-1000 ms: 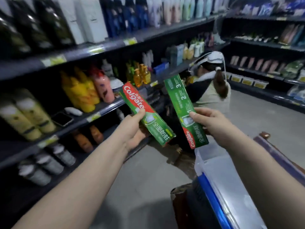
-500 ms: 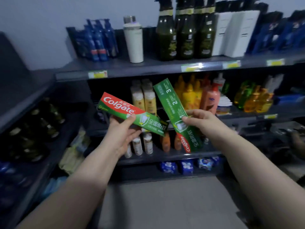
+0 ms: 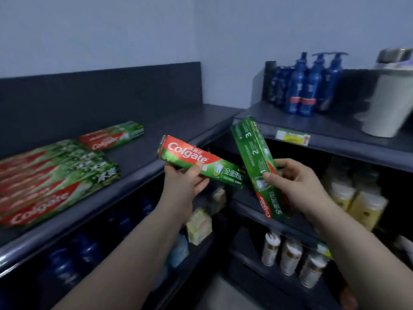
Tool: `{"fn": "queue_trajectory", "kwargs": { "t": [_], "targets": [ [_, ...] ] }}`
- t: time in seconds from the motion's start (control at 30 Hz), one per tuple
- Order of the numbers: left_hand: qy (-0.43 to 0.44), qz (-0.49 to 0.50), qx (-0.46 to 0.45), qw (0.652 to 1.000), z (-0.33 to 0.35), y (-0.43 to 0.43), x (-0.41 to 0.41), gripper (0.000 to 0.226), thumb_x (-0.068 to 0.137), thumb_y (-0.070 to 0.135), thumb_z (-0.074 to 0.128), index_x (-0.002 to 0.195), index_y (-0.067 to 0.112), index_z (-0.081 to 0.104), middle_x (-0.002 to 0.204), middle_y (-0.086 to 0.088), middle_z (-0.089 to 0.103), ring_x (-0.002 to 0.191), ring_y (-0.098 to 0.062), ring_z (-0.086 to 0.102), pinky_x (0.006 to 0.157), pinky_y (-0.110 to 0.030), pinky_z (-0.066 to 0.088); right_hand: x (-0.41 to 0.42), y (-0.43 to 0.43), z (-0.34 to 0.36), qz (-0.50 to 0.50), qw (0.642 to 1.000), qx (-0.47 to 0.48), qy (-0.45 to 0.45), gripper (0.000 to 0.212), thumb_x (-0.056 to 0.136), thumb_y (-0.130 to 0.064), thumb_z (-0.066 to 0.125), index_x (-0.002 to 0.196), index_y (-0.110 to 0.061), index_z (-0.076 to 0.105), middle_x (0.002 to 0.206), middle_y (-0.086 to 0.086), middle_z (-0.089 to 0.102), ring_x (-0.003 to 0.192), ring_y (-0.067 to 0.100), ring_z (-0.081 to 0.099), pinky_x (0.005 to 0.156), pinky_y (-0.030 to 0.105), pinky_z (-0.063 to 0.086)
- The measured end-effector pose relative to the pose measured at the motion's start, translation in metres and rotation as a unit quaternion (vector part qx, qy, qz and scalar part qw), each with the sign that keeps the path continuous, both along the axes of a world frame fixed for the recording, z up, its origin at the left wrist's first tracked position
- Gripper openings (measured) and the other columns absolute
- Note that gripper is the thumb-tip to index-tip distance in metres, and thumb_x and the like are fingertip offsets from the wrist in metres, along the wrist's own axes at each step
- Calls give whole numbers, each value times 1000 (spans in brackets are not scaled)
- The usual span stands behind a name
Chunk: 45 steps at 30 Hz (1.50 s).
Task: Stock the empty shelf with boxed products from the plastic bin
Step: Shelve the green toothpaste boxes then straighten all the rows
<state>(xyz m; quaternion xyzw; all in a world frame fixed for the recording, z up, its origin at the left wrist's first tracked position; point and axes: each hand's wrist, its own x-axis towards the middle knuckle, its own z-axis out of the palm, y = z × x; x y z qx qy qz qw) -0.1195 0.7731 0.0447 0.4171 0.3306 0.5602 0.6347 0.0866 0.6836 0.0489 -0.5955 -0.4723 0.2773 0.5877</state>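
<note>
My left hand (image 3: pixel 185 182) grips a green and red Colgate toothpaste box (image 3: pixel 196 158), held nearly level with its logo facing me. My right hand (image 3: pixel 295 184) grips a second toothpaste box (image 3: pixel 257 162), held steeply with its green back panel toward me. Both boxes hang in the air in front of the corner of the shelving. On the dark top shelf (image 3: pixel 161 135) at the left lie several toothpaste boxes in a row (image 3: pixel 51 180), with one more box (image 3: pixel 111 135) lying apart behind them. The plastic bin is out of view.
Blue pump bottles (image 3: pixel 308 86) and a white tub (image 3: pixel 388 104) stand on the right-hand top shelf. Cream bottles (image 3: pixel 357 198) and white-capped bottles (image 3: pixel 290 256) fill the lower right shelves. Blue bottles (image 3: pixel 67 262) sit under the left shelf. A yellow price tag (image 3: pixel 292 136) marks the right shelf edge.
My view has swung left from the stocked right shelves to the corner and the left top shelf with its toothpaste boxes. Both hands still hold their boxes, the left one now nearly level.
</note>
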Motion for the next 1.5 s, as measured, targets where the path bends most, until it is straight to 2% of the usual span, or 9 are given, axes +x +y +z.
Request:
{"fn": "queue_trajectory", "kwargs": {
  "t": [0.27,0.4,0.6,0.73,0.87,1.1,1.17,1.27,1.5],
  "targets": [
    [-77,232,44,969,35,71,-53,40,96,14,53,131,13,33,120,-5,59,104,-22,62,73,-30,56,-16,123,26,169,985,19,-41,19,80,-13,74,96,-21,67,70,1,68,66,15,66,65,31,51],
    [-15,343,53,938,37,102,-73,37,91,8,59,121,16,38,103,4,61,103,-17,60,87,-37,51,-26,169,30,223,973,30,-59,17,80,-15,73,92,-25,67,82,10,71,74,21,67,69,35,54],
    [16,335,12,942,40,154,-79,45,88,3,62,124,11,37,103,1,59,109,-23,58,87,-39,51,-47,229,36,265,962,37,-47,19,80,-19,74,95,-27,65,86,-3,72,81,15,68,68,29,51],
    [188,344,-1,920,46,185,-109,52,74,11,78,109,17,40,106,-4,61,105,-25,61,94,-46,50,-64,260,39,275,958,41,-66,22,80,-21,73,101,-24,65,83,-5,71,77,12,67,66,28,49],
    [461,349,39,815,56,197,-147,59,68,34,83,111,18,46,108,1,60,97,-16,58,87,-34,50,-82,289,40,272,958,42,-75,22,80,-23,74,100,-26,65,83,-2,71,79,15,69,73,32,53],
    [836,247,-47,487,61,216,-156,80,71,74,59,127,17,48,129,-10,51,122,-34,43,98,-44,34,-116,324,46,310,950,7,-29,18,85,-19,70,102,-16,66,62,-8,67,60,5,66,57,23,49],
    [796,291,50,529,64,216,-154,65,81,64,55,129,19,50,129,-8,53,122,-32,43,99,-43,34,-121,330,45,332,943,-5,-11,21,87,-17,67,107,-11,66,69,-4,69,59,5,65,51,18,48],
    [626,267,140,719,72,213,-139,46,91,45,54,126,15,57,119,-3,63,113,-22,55,97,-35,43,-129,335,44,369,929,-23,15,22,90,-18,63,111,-10,66,84,3,71,64,5,67,51,16,48],
    [221,196,38,955,76,210,-118,42,90,28,62,125,11,46,109,-9,67,90,-21,69,72,-33,57,-136,346,47,488,870,-44,-57,30,93,-23,58,122,-19,62,108,3,72,99,17,68,86,30,53]
  ]
}}
